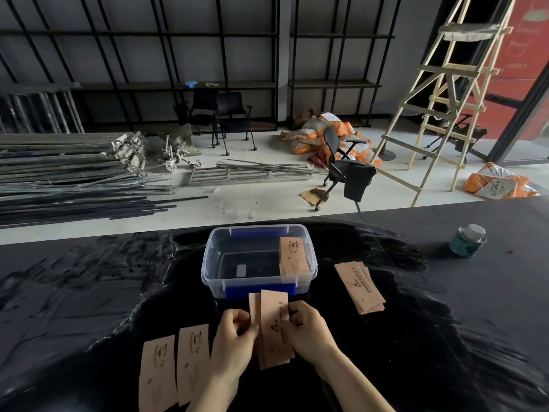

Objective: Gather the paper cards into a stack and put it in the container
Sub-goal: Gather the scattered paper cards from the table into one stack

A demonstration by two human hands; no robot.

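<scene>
Tan printed cards, blue-latched clear container

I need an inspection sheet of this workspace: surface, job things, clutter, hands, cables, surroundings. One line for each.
Surface: black table, dark covering, wrinkled and shiny.
Job's things: clear container open, one stack of cards already inside at its right; held cards in front of it; loose pile to the right; two cards flat at the left.
Clutter: small tin at the far right of the table.
Hands: left hand and right hand both grip the held cards.
Cables: nothing seen.
Surroundings: wooden ladder, office chair, orange sacks, metal rods on the floor.
</scene>
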